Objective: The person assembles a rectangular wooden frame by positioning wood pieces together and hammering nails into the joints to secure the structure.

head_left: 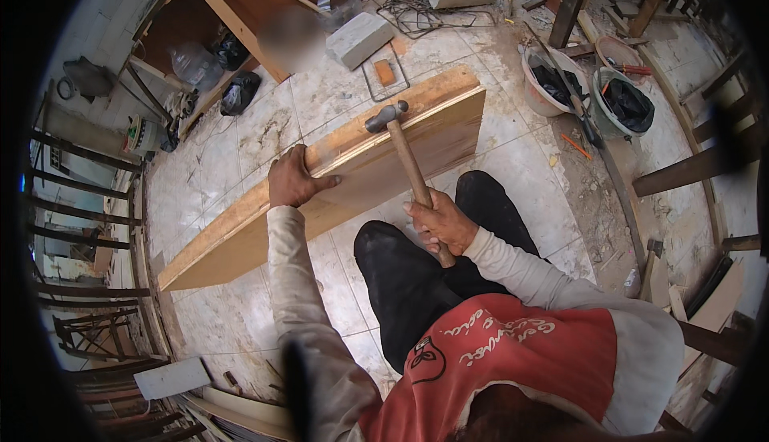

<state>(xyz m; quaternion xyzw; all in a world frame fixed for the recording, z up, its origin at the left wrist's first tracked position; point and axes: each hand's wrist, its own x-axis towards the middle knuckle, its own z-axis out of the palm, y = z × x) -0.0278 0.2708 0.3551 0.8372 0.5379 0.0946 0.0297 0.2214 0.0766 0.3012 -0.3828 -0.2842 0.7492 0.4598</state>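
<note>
A long wooden panel point(376, 168), with a board along its top edge, stands on its side on the tiled floor in front of my knees. My left hand point(298, 177) rests over the top edge, fingers on the far side and thumb stretched along the near side. In my right hand point(442, 222) is a hammer point(407, 153), gripped low on its wooden handle. The hammer's metal head is over the panel's top edge, toward its right end; whether it touches the wood I cannot tell.
Pale blocks point(358, 40) and tangled wire point(424, 17) lie beyond the panel. To the right stand buckets point(553, 81) lined with black bags, near an orange tool point(575, 147) on the floor. Dark wooden bars point(88, 209) run along the left side. A white board point(172, 378) lies lower left.
</note>
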